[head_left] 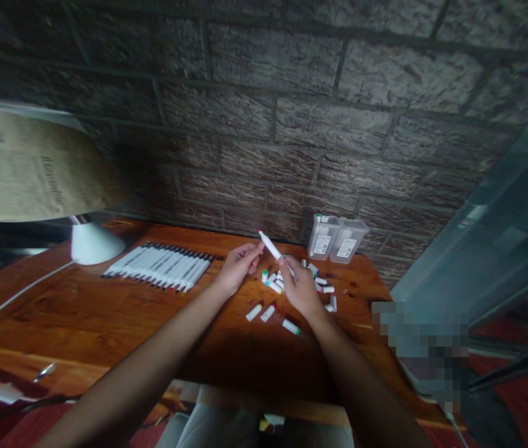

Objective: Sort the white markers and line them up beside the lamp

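My right hand is closed around the lower part of a white marker, which slants up and left with its red nib bare. My left hand is closed, thumb and fingers together, its fingertips at the marker near the nib end. Whether they grip it or something small cannot be made out. Below and around my right hand lie several loose white caps with coloured ends; a green-ended cap is nearest me, and another cap lies to its left. Part of the pile is hidden behind my right hand.
Left of my hands, several white markers lie side by side in a row. Two clear plastic cases, a left case and a right case, stand against the brick wall. A lamp with its cord occupies the wooden table's left end.
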A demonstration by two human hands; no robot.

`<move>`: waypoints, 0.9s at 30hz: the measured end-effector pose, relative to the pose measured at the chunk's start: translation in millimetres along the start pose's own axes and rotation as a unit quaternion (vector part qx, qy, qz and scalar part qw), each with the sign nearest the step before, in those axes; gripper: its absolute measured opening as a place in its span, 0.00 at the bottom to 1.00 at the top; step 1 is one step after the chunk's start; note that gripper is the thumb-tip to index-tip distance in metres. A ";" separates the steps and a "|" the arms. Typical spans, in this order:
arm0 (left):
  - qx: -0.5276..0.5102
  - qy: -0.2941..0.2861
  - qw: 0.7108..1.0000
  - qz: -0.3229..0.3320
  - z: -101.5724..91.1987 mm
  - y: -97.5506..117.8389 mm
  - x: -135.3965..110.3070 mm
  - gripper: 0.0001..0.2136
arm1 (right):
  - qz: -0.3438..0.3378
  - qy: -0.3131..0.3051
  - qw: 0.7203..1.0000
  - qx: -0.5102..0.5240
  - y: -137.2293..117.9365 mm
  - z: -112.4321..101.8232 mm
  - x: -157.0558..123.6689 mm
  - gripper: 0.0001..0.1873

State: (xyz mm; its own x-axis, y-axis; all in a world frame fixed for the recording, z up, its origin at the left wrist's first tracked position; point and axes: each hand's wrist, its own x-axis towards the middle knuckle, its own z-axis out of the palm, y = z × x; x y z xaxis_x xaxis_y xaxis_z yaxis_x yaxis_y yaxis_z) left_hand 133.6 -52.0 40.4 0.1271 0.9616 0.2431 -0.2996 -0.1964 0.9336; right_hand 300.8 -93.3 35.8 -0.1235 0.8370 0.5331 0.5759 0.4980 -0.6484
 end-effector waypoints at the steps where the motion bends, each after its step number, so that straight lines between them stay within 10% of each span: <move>1: 0.000 -0.010 1.000 0.001 0.6 0.2 -0.2 0.15 | -0.003 0.003 1.000 0.006 -0.3 0.0 0.0 0.20; 27: -0.047 -0.002 0.999 -0.017 3.8 -0.9 0.7 0.18 | -0.009 -0.028 0.999 -0.017 1.7 2.6 0.3 0.25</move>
State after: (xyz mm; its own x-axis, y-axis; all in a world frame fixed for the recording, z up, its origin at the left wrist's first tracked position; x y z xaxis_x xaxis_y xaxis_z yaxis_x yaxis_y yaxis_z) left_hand 137.5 -52.0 40.7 0.1413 0.9667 0.2136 -0.3823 -0.1457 0.9125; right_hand 299.7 -91.6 33.5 -0.1779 0.8396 0.5133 0.5998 0.5060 -0.6198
